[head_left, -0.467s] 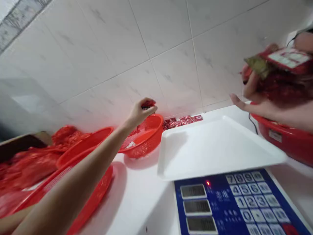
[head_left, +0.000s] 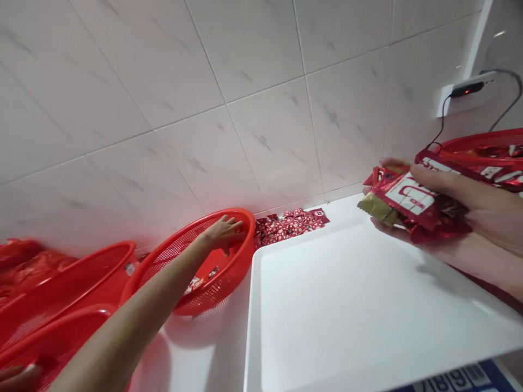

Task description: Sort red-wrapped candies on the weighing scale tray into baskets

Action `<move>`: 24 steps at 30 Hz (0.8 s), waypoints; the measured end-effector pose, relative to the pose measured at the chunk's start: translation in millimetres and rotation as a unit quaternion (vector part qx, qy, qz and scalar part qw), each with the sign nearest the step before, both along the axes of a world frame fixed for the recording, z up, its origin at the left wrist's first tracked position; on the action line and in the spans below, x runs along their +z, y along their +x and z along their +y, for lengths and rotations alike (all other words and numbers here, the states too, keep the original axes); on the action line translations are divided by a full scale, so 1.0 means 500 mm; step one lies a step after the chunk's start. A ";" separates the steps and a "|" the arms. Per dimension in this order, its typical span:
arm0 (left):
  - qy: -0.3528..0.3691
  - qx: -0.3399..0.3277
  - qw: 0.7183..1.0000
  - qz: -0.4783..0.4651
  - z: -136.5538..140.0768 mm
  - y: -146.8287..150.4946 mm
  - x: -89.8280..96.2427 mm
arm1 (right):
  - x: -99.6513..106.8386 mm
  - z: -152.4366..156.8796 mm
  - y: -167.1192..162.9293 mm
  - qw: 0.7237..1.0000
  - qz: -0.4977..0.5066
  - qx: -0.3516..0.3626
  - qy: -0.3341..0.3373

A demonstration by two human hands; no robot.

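Observation:
My left hand reaches from the lower left into a red plastic basket. Its fingers are spread, with nothing seen in them. A small packet with white and coloured print lies in the basket below it. At the right, my right hand holds a bunch of red snack packets, with the thumb across the top; one packet with a gold end sticks out. This bunch hangs above the white tray of a scale.
More red baskets and red plastic bags are at the left. Another person's hand shows at the bottom left corner. Red white-spotted packets lie along the wall. A filled red basin and a plugged-in adapter are at the right.
My left hand has lowered into the basket and opened; earlier it was closed around something dark and red. The packets in my right hand have come lower and left. The view has shifted.

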State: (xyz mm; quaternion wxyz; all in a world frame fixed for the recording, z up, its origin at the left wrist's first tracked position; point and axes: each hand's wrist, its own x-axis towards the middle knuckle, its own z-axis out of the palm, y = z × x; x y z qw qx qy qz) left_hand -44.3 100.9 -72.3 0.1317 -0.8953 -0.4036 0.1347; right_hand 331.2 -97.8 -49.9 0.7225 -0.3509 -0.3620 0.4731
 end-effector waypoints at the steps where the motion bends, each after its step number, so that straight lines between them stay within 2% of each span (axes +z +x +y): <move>1: 0.009 0.001 1.000 -0.008 0.003 -0.007 0.006 | 0.005 -0.004 -0.003 0.999 0.025 0.010 -0.031; 3: 0.037 0.010 0.999 -0.029 -0.001 -0.025 0.027 | 0.016 -0.014 -0.012 0.992 0.094 0.031 -0.073; 7: 0.117 0.033 0.990 -0.072 -0.042 -0.039 0.086 | 0.021 -0.022 -0.037 0.971 0.198 0.094 -0.091; 9: 0.150 0.028 0.984 -0.096 -0.079 -0.016 0.112 | 0.016 -0.014 -0.045 0.959 0.226 0.127 -0.118; 12: 0.163 -0.012 0.968 -0.189 -0.155 0.067 0.135 | 0.006 0.004 -0.046 0.945 0.246 0.172 -0.130; 15: 0.087 -0.030 0.934 -0.344 -0.239 0.189 0.140 | 0.002 0.006 -0.054 0.940 0.253 0.191 -0.128; 19: -0.107 0.013 0.864 -0.493 -0.329 0.337 0.134 | 0.013 -0.027 -0.077 0.933 0.230 0.259 -0.096; 21: -0.137 0.022 0.834 -0.534 -0.369 0.380 0.133 | 0.019 -0.055 -0.082 0.930 0.230 0.279 -0.069; 24: -0.152 0.011 0.790 -0.593 -0.427 0.408 0.137 | 0.021 -0.104 -0.070 0.943 0.210 0.254 -0.048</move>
